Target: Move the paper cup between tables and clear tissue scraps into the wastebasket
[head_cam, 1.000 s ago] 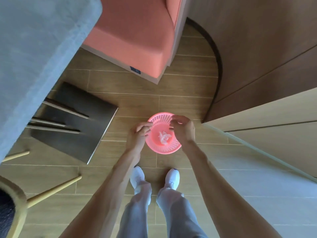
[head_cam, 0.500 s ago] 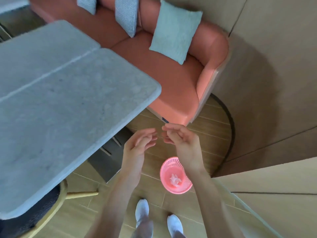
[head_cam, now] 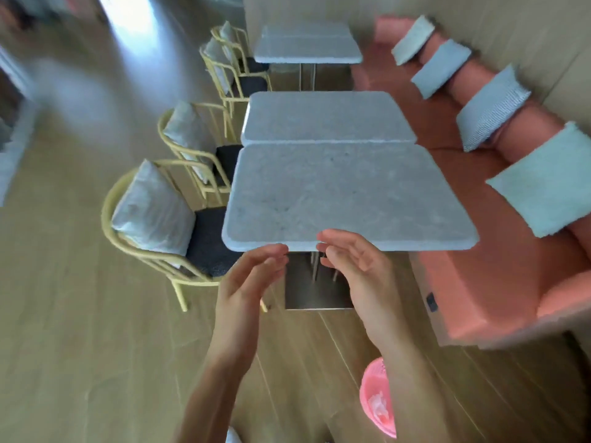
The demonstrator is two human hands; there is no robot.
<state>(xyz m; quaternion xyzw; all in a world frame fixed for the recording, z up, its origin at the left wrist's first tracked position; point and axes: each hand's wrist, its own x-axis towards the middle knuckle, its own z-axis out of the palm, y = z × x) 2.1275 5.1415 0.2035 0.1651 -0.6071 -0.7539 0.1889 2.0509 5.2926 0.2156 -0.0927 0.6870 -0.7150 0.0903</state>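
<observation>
Both hands are up at centre frame, holding nothing: left hand [head_cam: 248, 282] and right hand [head_cam: 358, 266] have loose, relaxed fingers, palms facing each other just in front of the near grey bench [head_cam: 335, 193]. The pink wastebasket [head_cam: 372, 398] sits on the floor at lower right, partly behind the right forearm, with white tissue scraps [head_cam: 379, 407] inside. Everything's pretty blurry.

we saw a wood-plank floor [head_cam: 80, 314], three grey stone tables [head_cam: 335, 193] in a row, yellow-framed chairs [head_cam: 153, 225] on the left and a coral bench sofa [head_cam: 479, 282] with pale cushions [head_cam: 543, 193] on the right (bright glare fell far left).
</observation>
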